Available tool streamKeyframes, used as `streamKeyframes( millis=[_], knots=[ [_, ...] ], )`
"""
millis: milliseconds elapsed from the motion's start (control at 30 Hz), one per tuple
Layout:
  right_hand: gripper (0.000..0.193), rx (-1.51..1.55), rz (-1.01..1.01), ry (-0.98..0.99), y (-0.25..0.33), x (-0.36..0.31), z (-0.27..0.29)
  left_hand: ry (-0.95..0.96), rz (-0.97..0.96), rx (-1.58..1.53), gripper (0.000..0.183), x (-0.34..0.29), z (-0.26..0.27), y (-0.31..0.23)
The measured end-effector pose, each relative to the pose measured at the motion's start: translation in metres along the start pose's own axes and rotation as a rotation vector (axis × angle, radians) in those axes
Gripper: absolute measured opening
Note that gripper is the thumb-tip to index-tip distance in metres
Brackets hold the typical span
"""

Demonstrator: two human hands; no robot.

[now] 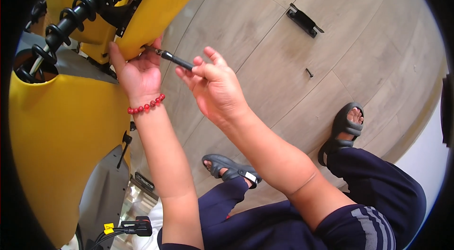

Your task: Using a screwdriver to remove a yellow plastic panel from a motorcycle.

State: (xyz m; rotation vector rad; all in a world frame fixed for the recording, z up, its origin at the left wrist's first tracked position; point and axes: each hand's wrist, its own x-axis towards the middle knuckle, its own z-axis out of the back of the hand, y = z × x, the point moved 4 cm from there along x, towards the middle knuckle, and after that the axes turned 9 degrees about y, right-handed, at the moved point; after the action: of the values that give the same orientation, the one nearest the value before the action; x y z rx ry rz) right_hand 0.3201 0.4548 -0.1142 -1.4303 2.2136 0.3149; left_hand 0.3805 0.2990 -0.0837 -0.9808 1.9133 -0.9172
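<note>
Bright, soft light across the floor (265, 103), black curved fisheye corners.

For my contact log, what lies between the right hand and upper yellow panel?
In the head view: a black-handled tool, its metal end toward the panel, with the left hand beside that end.

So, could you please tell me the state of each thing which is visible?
Black-handled tool: tip near the yellow body panel
Left hand: palm up, by the panel
Right hand: fingers on the tool's end
Black bracket: lying on the floor
Black screw: lying loose
Coil-spring shock absorber: slanting
Red bead bracelet: on left wrist
Sandals: worn
Cable connector: plugged or not, unclear
</note>
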Motion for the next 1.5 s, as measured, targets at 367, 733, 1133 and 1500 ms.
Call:
streamKeyframes(
  millis=[367, 733, 1133, 1500],
  knots=[
    [0.026, -1.636, -0.085, 0.157, -0.003, -0.006, -0.002, -0.048, -0.048, 0.009, 0.058, -0.002, -0.005, 0.0],
    [0.057, -0.151, -0.129, 0.08, -0.002, -0.02, -0.002, -0.097, -0.004, 0.041, 0.054, -0.006, -0.002, -0.002],
    [0.048, 0.187, -0.486, 0.349, -0.015, -0.007, 0.011, -0.074, -0.029, 0.063, 0.05, -0.007, -0.008, -0.001],
    [0.02, -1.684, 0.42, 0.198, 0.01, -0.007, -0.027, -0.09, 0.017, 0.062, 0.049, -0.008, -0.007, 0.0]
  ],
)
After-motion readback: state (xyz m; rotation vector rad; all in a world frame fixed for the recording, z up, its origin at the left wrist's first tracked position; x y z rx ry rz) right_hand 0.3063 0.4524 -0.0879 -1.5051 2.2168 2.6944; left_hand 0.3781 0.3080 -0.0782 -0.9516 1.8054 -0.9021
